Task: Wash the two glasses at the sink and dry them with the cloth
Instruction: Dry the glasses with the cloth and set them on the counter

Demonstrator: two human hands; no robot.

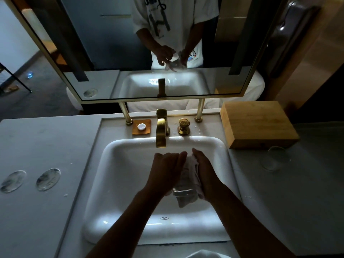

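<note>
over the white glossy sink (119, 151), both hands hold one clear glass (183, 191) wrapped in a pale, crumpled cloth (192, 164). the left hand (165, 170) curls round the glass from the left, the right hand (204, 172) clasps the cloth against its other side, so the glass lies between the two palms. a second glass (275, 158) stands on the grey counter (37, 146) to the right, just before a wooden box (258, 123). a brushed brass faucet (161, 127) arches above the hands.

1. White sink (115, 164), glossy.
2. Brushed gold faucet (161, 131).
3. Pale grey worktop (46, 146).
4. Light tan wooden box (258, 121).
5. Copper-orange soap dish (147, 130), white soap (141, 126).
6. Pale pinkish-white cloth (191, 164).
</note>
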